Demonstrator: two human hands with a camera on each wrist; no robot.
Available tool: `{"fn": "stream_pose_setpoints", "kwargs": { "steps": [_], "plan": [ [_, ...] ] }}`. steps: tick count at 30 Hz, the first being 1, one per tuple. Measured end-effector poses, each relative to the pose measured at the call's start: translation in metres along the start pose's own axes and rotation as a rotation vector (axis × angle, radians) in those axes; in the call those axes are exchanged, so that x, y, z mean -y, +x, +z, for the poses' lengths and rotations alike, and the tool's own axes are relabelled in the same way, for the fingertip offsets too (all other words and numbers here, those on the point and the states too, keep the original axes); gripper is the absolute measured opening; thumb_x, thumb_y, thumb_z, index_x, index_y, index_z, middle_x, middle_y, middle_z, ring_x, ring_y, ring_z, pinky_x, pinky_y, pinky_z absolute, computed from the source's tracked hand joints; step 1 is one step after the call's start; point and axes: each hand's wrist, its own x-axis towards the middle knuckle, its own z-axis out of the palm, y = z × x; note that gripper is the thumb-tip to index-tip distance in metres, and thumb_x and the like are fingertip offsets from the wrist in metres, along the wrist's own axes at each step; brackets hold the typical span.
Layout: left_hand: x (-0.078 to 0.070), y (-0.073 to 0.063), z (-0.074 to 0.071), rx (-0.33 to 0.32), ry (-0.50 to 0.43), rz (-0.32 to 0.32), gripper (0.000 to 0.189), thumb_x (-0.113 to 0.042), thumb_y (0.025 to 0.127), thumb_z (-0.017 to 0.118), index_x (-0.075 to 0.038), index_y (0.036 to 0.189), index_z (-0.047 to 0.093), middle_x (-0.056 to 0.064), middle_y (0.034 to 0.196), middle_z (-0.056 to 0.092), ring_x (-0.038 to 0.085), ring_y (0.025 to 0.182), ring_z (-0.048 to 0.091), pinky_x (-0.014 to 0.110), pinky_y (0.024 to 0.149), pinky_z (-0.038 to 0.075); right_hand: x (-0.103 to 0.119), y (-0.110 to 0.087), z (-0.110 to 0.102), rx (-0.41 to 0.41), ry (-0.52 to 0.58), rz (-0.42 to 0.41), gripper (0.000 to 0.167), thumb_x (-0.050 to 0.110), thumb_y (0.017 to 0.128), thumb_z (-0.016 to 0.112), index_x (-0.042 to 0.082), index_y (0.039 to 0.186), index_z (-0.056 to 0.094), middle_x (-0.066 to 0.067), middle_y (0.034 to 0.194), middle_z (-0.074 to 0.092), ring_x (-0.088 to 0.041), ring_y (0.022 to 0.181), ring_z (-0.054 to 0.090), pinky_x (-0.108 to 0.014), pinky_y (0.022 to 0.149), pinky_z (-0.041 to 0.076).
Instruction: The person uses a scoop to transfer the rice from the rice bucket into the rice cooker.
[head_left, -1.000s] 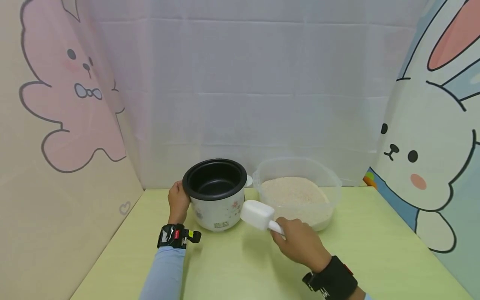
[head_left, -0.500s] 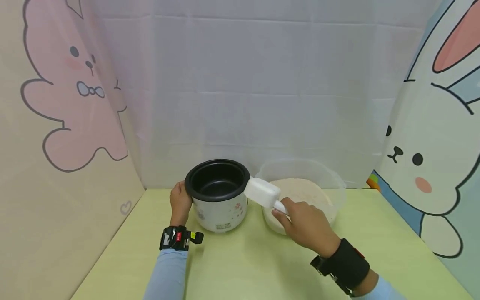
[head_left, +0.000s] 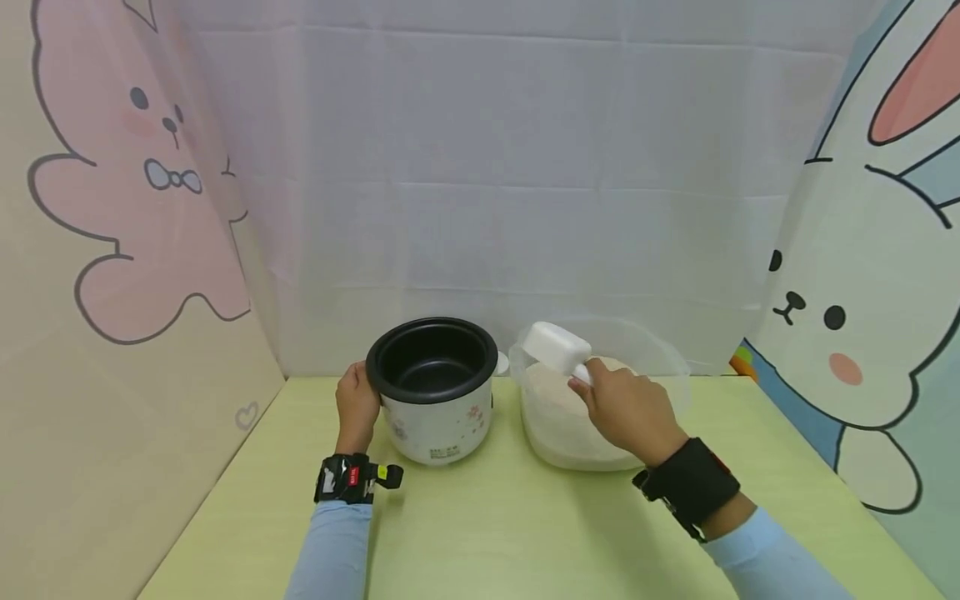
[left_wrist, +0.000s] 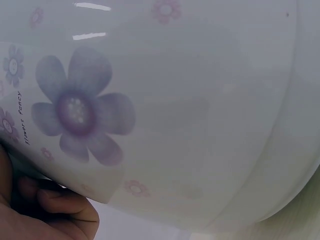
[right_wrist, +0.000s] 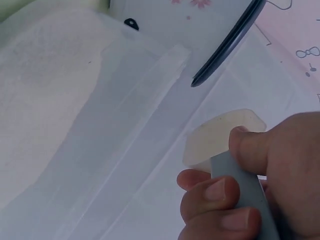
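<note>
A white rice cooker (head_left: 437,429) with printed flowers stands on the table, lidless, its black inner pot (head_left: 431,367) showing nothing inside. My left hand (head_left: 357,408) grips its left side just below the rim; in the left wrist view curled fingers (left_wrist: 70,205) lie against the flowered wall. My right hand (head_left: 630,408) holds a white scoop (head_left: 557,347) by its handle, fingers wrapped round and thumb on top in the right wrist view. The scoop is over the left part of a clear plastic tub (head_left: 675,367) of rice (head_left: 555,408), above the rice surface.
Tub and cooker stand side by side near the table's back edge, a narrow gap between them. A white curtain (head_left: 495,167) hangs right behind. Cartoon-printed panels (head_left: 150,233) close in the left and right sides. The yellow-green table (head_left: 480,533) extends in front.
My right hand has carried the scoop up and to the right, from in front of the gap beside the cooker to over the tub. My left hand stays on the cooker.
</note>
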Motion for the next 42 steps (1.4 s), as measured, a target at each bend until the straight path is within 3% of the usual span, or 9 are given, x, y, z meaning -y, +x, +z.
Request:
{"fn": "stream_pose_setpoints", "kwargs": {
  "steps": [11,20,32,37,40,42],
  "plan": [
    [0.002,0.001,-0.002,0.001,-0.002,0.023,0.035,-0.024,0.109,0.039,0.0,0.099,0.062,0.011,0.082,0.055,0.022,0.074,0.051,0.032,0.065,0.041,-0.039,0.028,0.021,0.178,-0.028,0.075,0.029,0.026,0.104,0.06,-0.001,0.094,0.055,-0.01,0.064,0.053,-0.029,0.049,0.053,-0.042,0.044,0.044],
    [0.003,0.003,-0.003,0.004,0.01,0.025,0.036,-0.024,0.109,0.038,0.002,0.101,0.062,0.014,0.085,0.056,0.025,0.079,0.051,0.034,0.068,0.041,-0.059,0.046,0.029,0.296,-0.054,0.142,0.03,0.024,0.105,0.057,-0.004,0.097,0.059,-0.017,0.075,0.06,-0.037,0.061,0.061,-0.051,0.056,0.051],
    [0.003,0.003,0.005,0.011,-0.003,0.038,0.037,-0.024,0.109,0.039,0.003,0.105,0.064,0.017,0.092,0.06,0.025,0.083,0.054,0.033,0.072,0.042,-0.097,0.035,0.053,0.419,-0.017,0.27,0.028,0.02,0.104,0.056,-0.003,0.093,0.066,-0.019,0.081,0.067,-0.035,0.066,0.063,-0.051,0.06,0.051],
    [0.004,0.002,0.005,0.004,0.006,0.041,0.036,-0.024,0.109,0.038,0.002,0.101,0.063,0.014,0.084,0.057,0.023,0.073,0.052,0.032,0.065,0.042,-0.097,0.033,0.055,0.458,-0.008,0.288,0.027,0.017,0.104,0.053,-0.003,0.093,0.068,-0.018,0.081,0.066,-0.034,0.067,0.062,-0.05,0.061,0.051],
    [0.005,0.002,0.003,-0.003,0.007,0.043,0.037,-0.025,0.109,0.039,0.002,0.101,0.063,0.015,0.085,0.057,0.024,0.076,0.053,0.033,0.067,0.042,-0.094,0.034,0.054,0.458,0.003,0.31,0.024,0.011,0.102,0.051,-0.006,0.093,0.064,-0.018,0.079,0.063,-0.034,0.066,0.061,-0.049,0.06,0.05],
    [0.004,0.002,0.002,-0.006,0.009,0.043,0.038,-0.025,0.109,0.039,0.003,0.102,0.063,0.017,0.089,0.059,0.027,0.082,0.054,0.034,0.071,0.042,-0.092,0.035,0.054,0.443,0.021,0.351,0.023,0.01,0.101,0.049,-0.012,0.101,0.058,-0.021,0.081,0.062,-0.036,0.068,0.061,-0.049,0.061,0.05]
  ]
}}
